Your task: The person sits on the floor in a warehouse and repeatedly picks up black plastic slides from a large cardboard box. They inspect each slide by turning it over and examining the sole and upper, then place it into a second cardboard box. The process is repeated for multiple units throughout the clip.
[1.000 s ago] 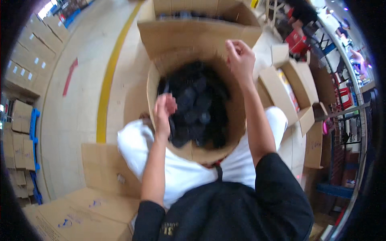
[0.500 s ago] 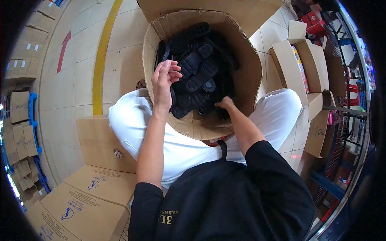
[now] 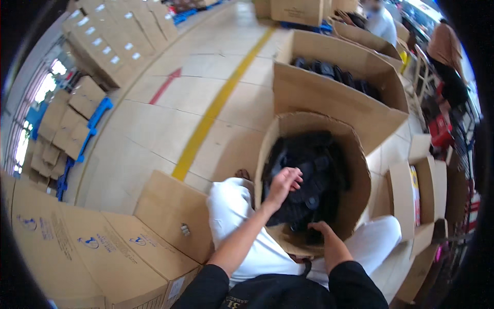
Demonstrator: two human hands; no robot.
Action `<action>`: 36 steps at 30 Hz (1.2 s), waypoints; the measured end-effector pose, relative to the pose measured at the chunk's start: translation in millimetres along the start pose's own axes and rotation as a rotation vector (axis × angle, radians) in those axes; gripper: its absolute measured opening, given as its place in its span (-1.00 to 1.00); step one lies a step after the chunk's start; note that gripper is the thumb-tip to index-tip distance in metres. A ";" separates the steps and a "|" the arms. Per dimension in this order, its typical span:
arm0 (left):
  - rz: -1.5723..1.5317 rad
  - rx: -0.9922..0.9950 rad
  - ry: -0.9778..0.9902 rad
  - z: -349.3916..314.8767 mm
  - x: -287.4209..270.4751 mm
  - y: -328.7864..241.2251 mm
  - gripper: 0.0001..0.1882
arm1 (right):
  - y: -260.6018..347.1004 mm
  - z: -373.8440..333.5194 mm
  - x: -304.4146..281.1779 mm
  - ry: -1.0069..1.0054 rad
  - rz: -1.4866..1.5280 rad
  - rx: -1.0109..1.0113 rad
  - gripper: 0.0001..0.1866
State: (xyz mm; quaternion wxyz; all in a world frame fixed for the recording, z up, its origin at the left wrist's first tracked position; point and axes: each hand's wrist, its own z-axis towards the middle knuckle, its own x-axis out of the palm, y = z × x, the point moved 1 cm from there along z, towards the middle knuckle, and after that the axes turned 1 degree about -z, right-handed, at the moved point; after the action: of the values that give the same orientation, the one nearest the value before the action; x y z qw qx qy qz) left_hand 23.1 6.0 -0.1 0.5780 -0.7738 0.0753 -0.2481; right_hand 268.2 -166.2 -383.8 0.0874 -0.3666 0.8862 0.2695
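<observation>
While the left hand (image 3: 284,188) hangs over the pile, its fingers loosely curled, half open, with nothing visible in them, the right hand (image 3: 321,227) dips to the pile's near edge — too blurred at the fingertips to tell whether it has hold of anything. Below both, black shoe soles (image 3: 309,159) lie heaped inside an open, round-sided cardboard carton (image 3: 358,170), between the person's white trouser legs (image 3: 230,201). Just beyond it, a larger carton (image 3: 339,98) holds more black pieces (image 3: 329,71). To the right sits a flapped cardboard box (image 3: 402,193); near left, printed cartons (image 3: 67,242) stand together. Farther left, a yellow floor line (image 3: 216,110) crosses pale tiles — a red arrow (image 3: 165,86) beside it.
</observation>
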 end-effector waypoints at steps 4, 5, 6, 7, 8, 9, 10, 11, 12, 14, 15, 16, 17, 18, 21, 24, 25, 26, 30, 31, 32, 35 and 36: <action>0.039 -0.002 -0.001 -1.2 -3.6 -1.2 -0.65 | 48.6 -31.3 -27.1 0.146 -0.061 0.019 -0.43; 0.043 -0.007 -0.004 -1.5 -2.1 -0.2 -0.64 | 57.1 -41.6 -36.5 0.191 -0.044 0.065 -0.46; 0.054 -0.012 -0.024 -3.2 -4.3 1.8 -0.64 | 84.9 -69.7 -45.6 0.239 0.009 0.179 -0.40; 0.065 -0.012 -0.017 -3.2 -5.2 4.5 -0.64 | 112.7 -104.9 -57.2 0.270 0.058 0.305 -0.34; 0.076 -0.010 -0.004 -2.5 -4.9 7.8 -0.64 | 139.6 -137.0 -74.0 0.299 0.112 0.428 -0.28; 0.087 -0.009 0.016 -1.8 -2.9 11.2 -0.64 | 153.9 -161.9 -89.1 0.255 0.105 0.421 -0.30; 0.112 -0.030 0.044 -0.4 -0.9 13.5 -0.63 | 166.9 -183.8 -102.7 0.211 0.099 0.409 -0.32; 0.141 -0.050 0.061 -0.4 -1.0 14.7 -0.63 | 181.0 -206.0 -114.3 0.123 0.062 0.386 -0.34; 0.165 -0.067 0.101 0.8 4.3 14.5 -0.62 | 166.1 -201.1 -123.0 0.102 0.109 0.421 -0.38; 0.213 -0.090 0.112 -0.3 4.5 14.9 -0.63 | 179.3 -227.8 -139.8 -0.020 0.101 0.348 -0.44; 0.241 -0.108 0.116 -2.1 4.1 13.3 -0.63 | 182.6 -235.4 -150.1 0.037 0.145 0.305 -0.46; 0.264 -0.131 0.131 -2.2 5.5 14.7 -0.63 | 186.2 -247.6 -161.2 0.091 0.194 0.272 -0.47; 0.284 -0.119 0.140 -1.4 6.1 17.5 -0.60 | 192.0 -261.8 -170.9 0.082 0.233 0.277 -0.52; 0.291 -0.134 0.215 -0.5 5.4 23.1 -0.59 | 189.8 -270.8 -176.9 0.089 0.415 0.106 -0.57; 0.420 -0.198 0.447 -2.4 7.4 25.0 -0.52 | 171.7 -270.9 -178.7 0.034 0.998 -0.269 -0.68; 0.354 -0.373 0.554 -11.8 13.6 21.1 -0.48 | 211.4 -301.6 -165.0 -0.098 1.146 -0.518 -0.64; 0.255 -0.384 0.534 -18.4 21.1 12.2 -0.42 | 213.6 -285.9 -161.0 0.247 1.397 -0.620 -0.58; 0.188 -0.303 0.549 -16.9 25.5 16.4 -0.40 | 214.1 -275.7 -153.4 0.326 1.345 -0.696 -0.53; 0.088 -0.199 0.435 -14.5 12.6 28.7 -0.50 | 237.9 -255.0 -121.8 0.335 1.115 -0.673 -0.69; 0.159 -0.120 0.444 -14.1 10.1 30.3 -0.52 | 243.4 -264.6 -124.8 0.296 0.948 -0.609 -0.74; 0.230 -0.040 0.454 -14.0 8.0 31.8 -0.53 | 241.8 -257.5 -128.2 0.186 0.906 -0.589 -0.74; 0.340 0.072 0.488 -9.6 10.3 35.7 -0.48 | 212.6 -224.8 -142.7 -0.203 0.994 -0.604 -0.70; 0.369 0.119 0.487 -10.7 6.0 39.5 -0.46 | 226.4 -235.9 -152.1 -0.248 1.049 -0.619 -0.64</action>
State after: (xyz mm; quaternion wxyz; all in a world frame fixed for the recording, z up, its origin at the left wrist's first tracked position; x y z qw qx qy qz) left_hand 30.0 -18.2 -32.9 0.6226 -0.6296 0.3361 -0.3210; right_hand 229.4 -69.6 -38.5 -0.0649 0.1434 0.8122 0.5617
